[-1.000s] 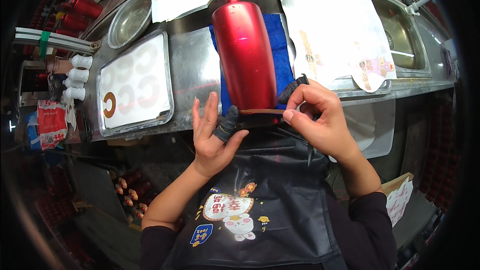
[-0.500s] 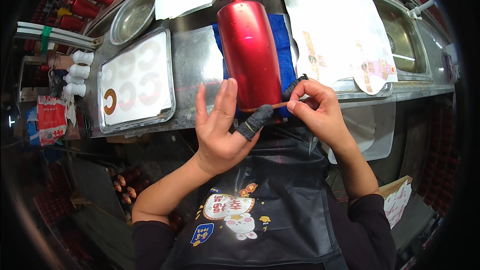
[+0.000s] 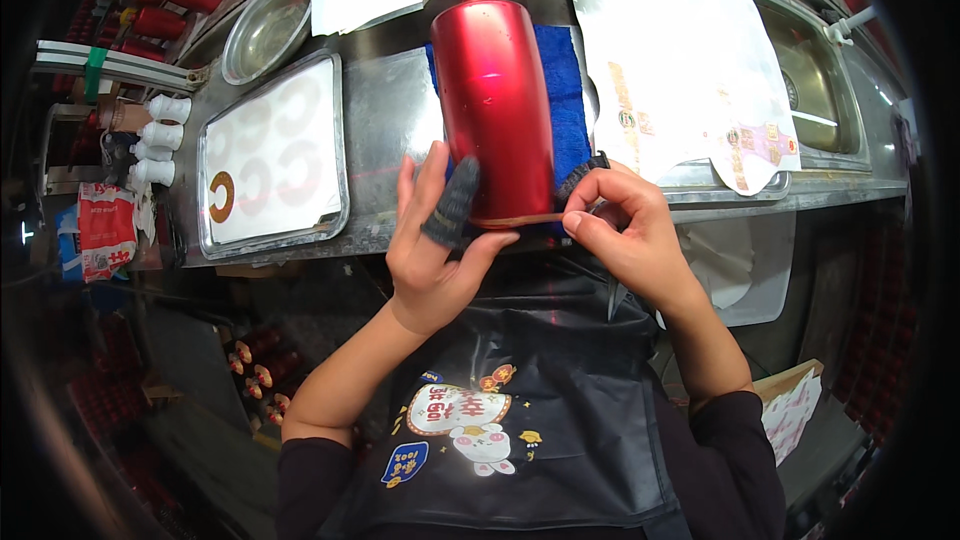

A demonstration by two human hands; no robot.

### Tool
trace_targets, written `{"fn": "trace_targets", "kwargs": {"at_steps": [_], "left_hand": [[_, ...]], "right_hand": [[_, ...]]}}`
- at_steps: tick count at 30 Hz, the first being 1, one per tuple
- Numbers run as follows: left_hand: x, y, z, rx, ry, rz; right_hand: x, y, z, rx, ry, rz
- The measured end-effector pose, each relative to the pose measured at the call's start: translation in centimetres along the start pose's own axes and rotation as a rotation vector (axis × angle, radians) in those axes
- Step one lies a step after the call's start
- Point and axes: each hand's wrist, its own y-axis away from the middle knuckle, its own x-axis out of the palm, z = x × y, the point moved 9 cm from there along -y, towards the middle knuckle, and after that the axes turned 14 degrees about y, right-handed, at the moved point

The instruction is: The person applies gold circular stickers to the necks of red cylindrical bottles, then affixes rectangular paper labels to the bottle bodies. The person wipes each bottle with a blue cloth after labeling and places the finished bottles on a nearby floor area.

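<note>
A glossy red bottle (image 3: 497, 105) lies on a blue towel (image 3: 565, 80), its neck away from me and its base near the counter edge. A thin brownish strip (image 3: 530, 221) runs along the base. My left hand (image 3: 435, 250) is open at the bottle's lower left. Its dark-knit-covered finger rests against the side, and the thumb is at the base edge. At the lower right, my right hand (image 3: 628, 230) pinches the strip's end between thumb and forefinger; another finger wears a dark knit cover. A pointed metal tool (image 3: 616, 298) sticks out below that hand, its kind unclear.
On the left stands a tray (image 3: 344, 175) with a white sheet and one brown C-shaped piece (image 3: 221, 198). Behind it is a metal bowl (image 3: 267, 30). White paper (image 3: 690, 50) covers the right side, beside a sink (image 3: 815, 90). White plastic pieces (image 3: 160, 137) stand far left.
My left hand has shifted its covered finger from the strip at the base to the bottle's left side, with the thumb now at the base. My right hand has moved slightly left, still pinching the strip.
</note>
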Motion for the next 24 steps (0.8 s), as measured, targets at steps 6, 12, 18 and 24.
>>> {"fn": "trace_targets", "kwargs": {"at_steps": [6,12,18,24], "left_hand": [[-0.3,3.0,0.0,0.052,-0.102,0.076],[0.3,2.3,-0.9,0.161,-0.175,0.158],[0.9,0.7,-2.8,0.272,-0.251,0.201],[2.0,-1.2,-5.1,0.331,-0.4,0.191]], "right_hand": [[-0.4,0.1,0.2,-0.004,-0.048,-0.003],[-0.2,-0.3,-1.2,0.019,-0.095,-0.009],[0.0,-0.4,-1.9,0.025,-0.1,-0.014],[0.2,-0.7,-1.5,-0.018,-0.02,-0.031]]}}
